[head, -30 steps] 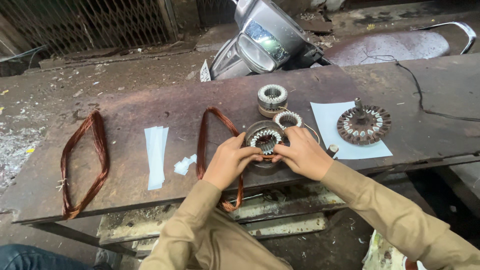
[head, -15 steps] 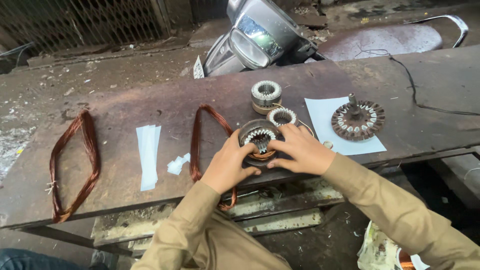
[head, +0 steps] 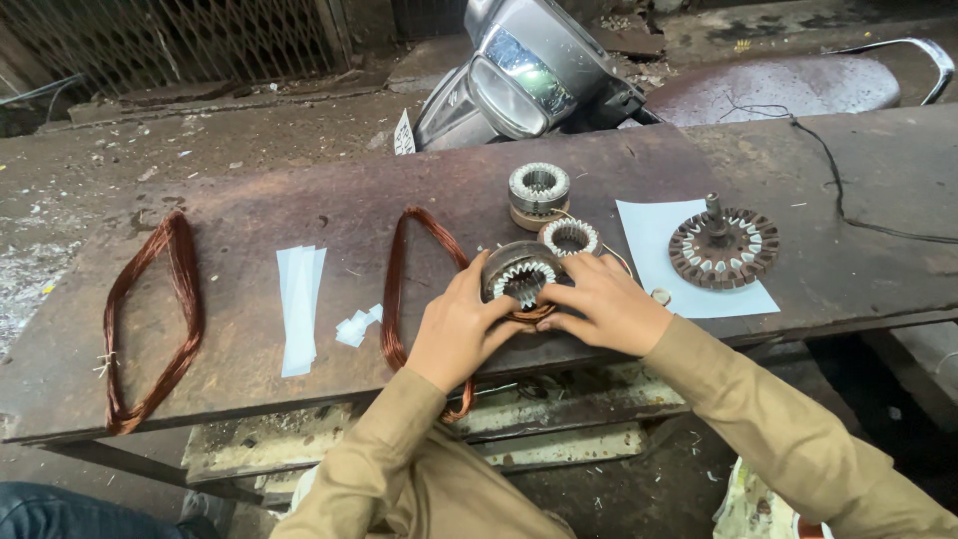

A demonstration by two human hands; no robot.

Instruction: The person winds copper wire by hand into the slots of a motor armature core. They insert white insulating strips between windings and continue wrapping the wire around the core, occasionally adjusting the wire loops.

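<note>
A round metal stator core (head: pixel 521 276) with inner teeth lies on the dark workbench (head: pixel 249 210), partly wound with copper wire. My left hand (head: pixel 459 324) grips its left side, thumb on the rim. My right hand (head: pixel 604 304) holds its right side, fingers pressing the core's edge. A long loop of copper wire (head: pixel 399 274) lies just left of my left hand and hangs over the bench's front edge.
Two smaller white-toothed stators (head: pixel 539 190) (head: pixel 569 238) stand behind the core. A rotor with a shaft (head: pixel 723 247) rests on white paper (head: pixel 649 225). White paper strips (head: pixel 299 304), small scraps (head: pixel 359 324) and another copper coil (head: pixel 150 319) lie left. A scooter (head: pixel 529 75) stands behind the bench.
Both hands stay on the stator core, shifting their fingers slightly around it. The camera view has drifted a little; the other things on the bench have not moved.
</note>
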